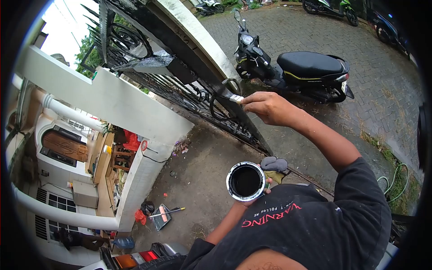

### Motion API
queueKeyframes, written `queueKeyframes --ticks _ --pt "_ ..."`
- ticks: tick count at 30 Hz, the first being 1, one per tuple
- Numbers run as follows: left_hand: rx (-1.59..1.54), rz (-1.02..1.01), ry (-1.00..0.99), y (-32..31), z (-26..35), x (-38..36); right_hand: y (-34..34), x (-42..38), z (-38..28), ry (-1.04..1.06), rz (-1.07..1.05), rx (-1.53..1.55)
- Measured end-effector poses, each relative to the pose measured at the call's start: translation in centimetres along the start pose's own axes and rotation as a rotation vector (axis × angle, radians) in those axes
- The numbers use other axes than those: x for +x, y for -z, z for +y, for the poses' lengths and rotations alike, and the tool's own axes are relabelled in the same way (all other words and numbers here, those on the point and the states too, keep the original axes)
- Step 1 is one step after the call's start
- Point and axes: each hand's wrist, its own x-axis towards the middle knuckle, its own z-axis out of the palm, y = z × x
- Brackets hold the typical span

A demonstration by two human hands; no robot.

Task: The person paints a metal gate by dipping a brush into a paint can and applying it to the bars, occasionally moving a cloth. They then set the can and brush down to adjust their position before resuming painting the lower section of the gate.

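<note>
Between its closed fingers my right hand (266,107) grips a paintbrush (233,96) by the handle. The bristles are at the black metal gate (193,81), beside a curled piece of ironwork. My left hand (265,185) is wrapped round an open can of black paint (245,181), held upright in front of my shirt. Most of that hand is hidden behind the can; some fingertips show at its right side. Dark paint streaks mark the can's pale rim.
A black scooter (301,67) stands on the paving beyond the gate. A paint tray (160,218) with a roller lies on the ground at lower left. A green hose (398,182) curls at right. A vehicle (137,258) is at the bottom edge, near a person (78,239).
</note>
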Motion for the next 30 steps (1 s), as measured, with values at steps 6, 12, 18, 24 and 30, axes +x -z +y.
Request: queueKeyframes --ticks 6,12,18,24,30 --pt "-0.037 -0.041 -0.032 -0.9 -1.1 0.1 2.9 3.1 -1.2 0.074 0.091 0.044" --pt "0.041 -0.023 0.046 -0.9 -0.1 0.4 2.7 4.9 -1.7 0.194 0.252 0.040" --pt "-0.058 0.027 -0.009 -0.3 -0.5 -0.1 3.1 4.1 -2.0 0.133 0.268 -0.026" --pt "-0.091 -0.075 -0.029 0.1 -0.7 0.2 3.1 4.4 -0.5 0.107 0.236 -0.020" --pt "-0.028 -0.008 -0.005 -0.4 -0.8 0.1 3.2 3.5 -0.9 0.077 0.264 0.002"
